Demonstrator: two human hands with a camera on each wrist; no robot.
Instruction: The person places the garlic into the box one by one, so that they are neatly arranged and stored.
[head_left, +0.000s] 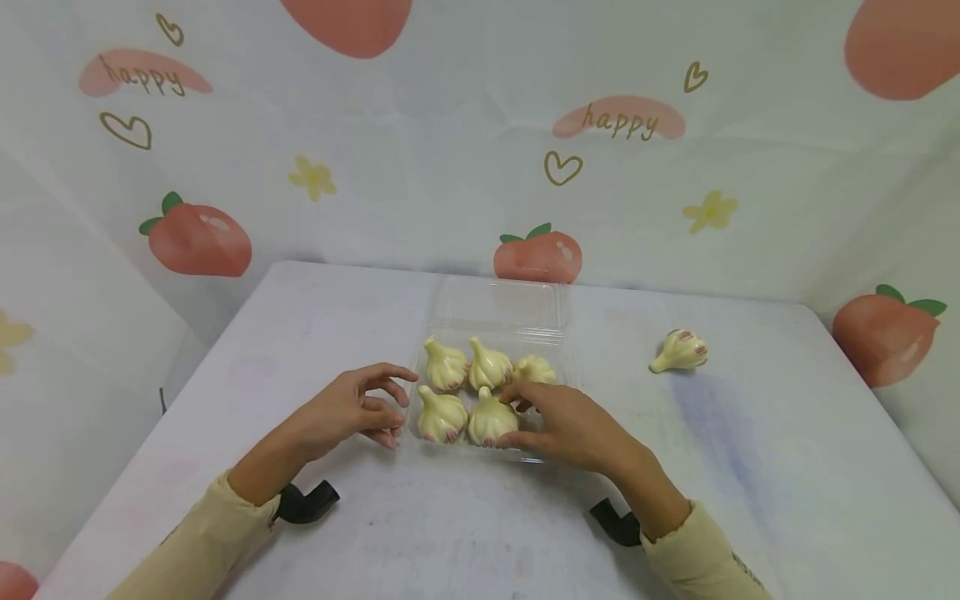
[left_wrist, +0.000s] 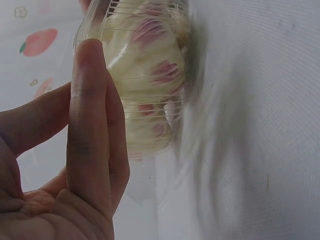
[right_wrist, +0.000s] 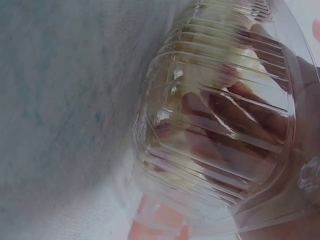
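Note:
A clear plastic clamshell box (head_left: 495, 312) lies with its lid folded back, and several glossy garlic bulbs sit in its base in two rows. My right hand (head_left: 573, 425) reaches into the front right of the box. Its thumb and fingers grip the front middle garlic bulb (head_left: 489, 419) from the right side. Through the ribbed box wall (right_wrist: 215, 115), the right wrist view shows those fingers bent inside. Beside the box's left edge, my left hand (head_left: 348, 414) hovers with loosely bent fingers and holds nothing. Its fingertips overlap the box in the left wrist view.
Another garlic bulb (head_left: 681, 351) lies by itself on the white table (head_left: 750, 433), to the right of the box. Black curved wrist mounts (head_left: 307, 502) stick out from both sleeves. A printed curtain (head_left: 450, 150) hangs behind the table and along its sides.

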